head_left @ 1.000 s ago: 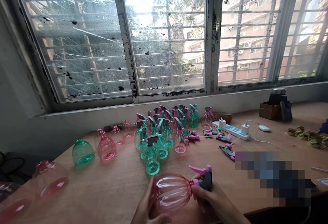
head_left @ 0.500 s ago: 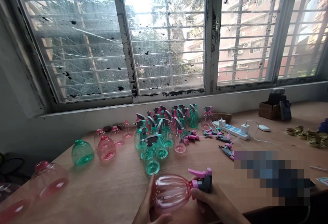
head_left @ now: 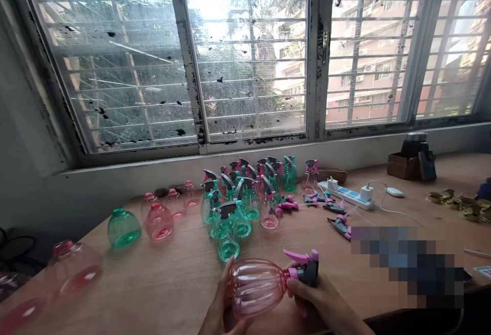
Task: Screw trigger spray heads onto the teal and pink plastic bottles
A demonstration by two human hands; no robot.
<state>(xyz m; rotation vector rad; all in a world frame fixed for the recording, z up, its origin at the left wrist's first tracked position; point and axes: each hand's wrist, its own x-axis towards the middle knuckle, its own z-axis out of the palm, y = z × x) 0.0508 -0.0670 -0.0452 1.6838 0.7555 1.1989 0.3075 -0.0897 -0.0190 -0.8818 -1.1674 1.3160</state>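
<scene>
A clear pink spray bottle (head_left: pixel 259 286) lies sideways between my two hands, low in the head view. My left hand (head_left: pixel 222 307) is wrapped round its base end. At the neck, the fingers of my right hand (head_left: pixel 312 294) close round the pink collar, just below the black-and-pink trigger head (head_left: pixel 307 266). The trigger head sits on the bottle's neck and points right. Just beyond my hands stands a green spray bottle (head_left: pixel 228 248), at the front of a group of upright green and pink ones with heads on.
Loose trigger heads (head_left: pixel 339 225) lie right of the group, near a power strip (head_left: pixel 347 194) with cables. On the left stand headless pink bottles (head_left: pixel 159 222) and a green bottle (head_left: pixel 123 228). A brown box (head_left: pixel 402 165) and gold-coloured pieces (head_left: pixel 460 204) are at far right.
The pink bottle and both hands have shifted very slightly, with the trigger head a little to the right. Both hands keep their grip; the other things are unmoved.
</scene>
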